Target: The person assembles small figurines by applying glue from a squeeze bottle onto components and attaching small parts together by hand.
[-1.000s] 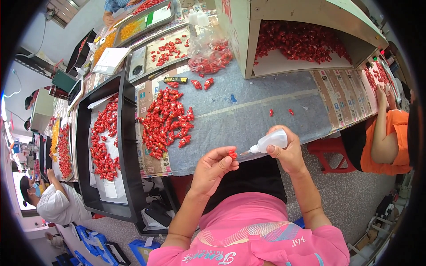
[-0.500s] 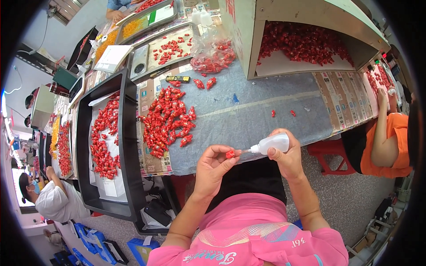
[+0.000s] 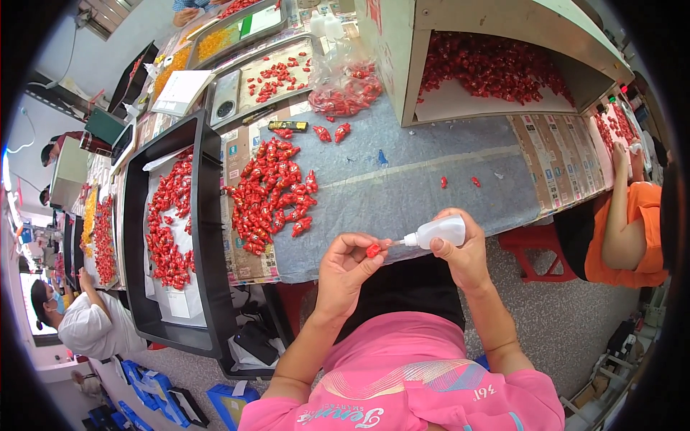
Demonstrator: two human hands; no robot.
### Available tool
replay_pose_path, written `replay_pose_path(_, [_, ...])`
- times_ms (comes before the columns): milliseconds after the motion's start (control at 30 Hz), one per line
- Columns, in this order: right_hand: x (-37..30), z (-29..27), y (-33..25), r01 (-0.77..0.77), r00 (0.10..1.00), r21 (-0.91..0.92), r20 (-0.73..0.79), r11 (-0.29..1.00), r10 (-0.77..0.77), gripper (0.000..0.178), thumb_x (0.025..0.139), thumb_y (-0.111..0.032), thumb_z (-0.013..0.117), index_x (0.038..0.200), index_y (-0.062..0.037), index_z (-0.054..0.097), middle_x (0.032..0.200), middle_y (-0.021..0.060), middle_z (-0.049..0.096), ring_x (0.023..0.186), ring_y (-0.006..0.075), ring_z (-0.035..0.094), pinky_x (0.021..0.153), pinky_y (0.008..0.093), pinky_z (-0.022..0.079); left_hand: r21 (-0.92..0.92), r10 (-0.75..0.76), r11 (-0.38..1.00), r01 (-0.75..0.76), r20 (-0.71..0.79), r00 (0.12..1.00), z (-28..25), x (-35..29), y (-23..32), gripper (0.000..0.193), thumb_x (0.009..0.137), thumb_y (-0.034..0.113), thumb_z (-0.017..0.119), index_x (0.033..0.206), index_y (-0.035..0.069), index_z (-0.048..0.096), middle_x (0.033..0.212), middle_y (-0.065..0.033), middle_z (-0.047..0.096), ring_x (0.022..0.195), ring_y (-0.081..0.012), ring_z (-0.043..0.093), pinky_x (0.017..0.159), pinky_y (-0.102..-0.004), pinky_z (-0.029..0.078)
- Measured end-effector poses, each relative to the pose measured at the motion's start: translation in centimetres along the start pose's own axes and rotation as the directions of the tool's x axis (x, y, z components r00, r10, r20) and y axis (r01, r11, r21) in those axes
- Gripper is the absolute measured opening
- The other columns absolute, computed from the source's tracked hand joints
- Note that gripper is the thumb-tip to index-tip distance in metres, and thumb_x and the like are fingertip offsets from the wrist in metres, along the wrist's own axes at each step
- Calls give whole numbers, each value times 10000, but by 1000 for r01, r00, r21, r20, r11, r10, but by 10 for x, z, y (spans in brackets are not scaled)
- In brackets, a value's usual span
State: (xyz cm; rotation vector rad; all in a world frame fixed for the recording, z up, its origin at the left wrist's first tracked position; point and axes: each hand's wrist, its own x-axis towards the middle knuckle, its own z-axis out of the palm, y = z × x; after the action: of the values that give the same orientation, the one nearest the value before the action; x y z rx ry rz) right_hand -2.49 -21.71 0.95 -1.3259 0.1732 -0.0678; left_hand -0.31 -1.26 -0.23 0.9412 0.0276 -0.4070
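Observation:
Pinched in the fingers of my left hand is a small red plastic piece. My right hand is closed round a white squeeze bottle, tipped on its side. Its thin nozzle points left and reaches the fingertips of my left hand, beside the red piece; whether it touches the piece I cannot tell. Both hands are held just off the table's near edge. A heap of red figure-like pieces lies on the table to the left, and two small red parts lie on the blue-grey cloth beyond my right hand.
A black tray with red pieces stands at the left. An open-fronted box full of red pieces rises at the back right. Behind the heap are a plastic bag of pieces and a metal tray. A person in orange sits at the right.
The bottle has shifted very slightly left in my right hand. My left hand keeps its pinch on the red piece, almost in the same place.

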Motion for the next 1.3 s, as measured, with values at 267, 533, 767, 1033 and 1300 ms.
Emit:
replay_pose_path(267, [-3, -2, 3, -16, 1000, -14, -2, 1000, 16, 409, 742, -239, 789, 1011, -32, 561, 869, 12, 613, 776, 71, 559, 678, 220, 460, -16, 33, 999, -33, 16, 999, 1, 0, -1, 227, 804, -118, 612, 950, 29, 520, 988, -77, 575, 1054, -246, 590, 893, -306, 492])
replay_pose_path(533, [-6, 0, 7, -25, 1000, 29, -6, 999, 26, 402, 745, -229, 786, 1013, -32, 561, 884, 14, 610, 794, 75, 560, 696, 220, 456, -2, 38, 999, -38, -2, 999, 1, 0, -3, 296, 762, -148, 636, 929, 56, 502, 970, -56, 540, 1051, -270, 584, 909, -338, 504])
replay_pose_path(767, [-10, 3, 11, -43, 999, 82, -14, 996, 44, 414, 742, -226, 790, 1025, -33, 557, 900, 16, 607, 812, 79, 560, 710, 225, 455, -29, 49, 998, -49, -13, 999, 2, 0, -4, 300, 759, -146, 642, 917, 60, 492, 960, -50, 534, 1045, -265, 586, 899, -331, 507])
replay_pose_path(1033, [-17, 4, 17, -24, 998, 86, -62, 996, 29, 429, 736, -225, 795, 1035, -30, 557, 901, 20, 609, 811, 84, 566, 709, 225, 460, 39, 140, 990, -138, -42, 989, 6, -1, -10, 300, 755, -145, 650, 892, 61, 479, 928, -39, 518, 994, -235, 598, 881, -324, 505])
replay_pose_path(1300, [-23, 9, 21, 22, 992, 20, -125, 1000, -19, 486, 714, -285, 810, 1010, -21, 529, 840, 37, 572, 645, 86, 544, 542, 207, 439, 122, 231, 968, -219, -87, 969, 12, -2, -17, 300, 748, -139, 662, 868, 65, 480, 895, -34, 516, 914, -185, 588, 906, -359, 473])
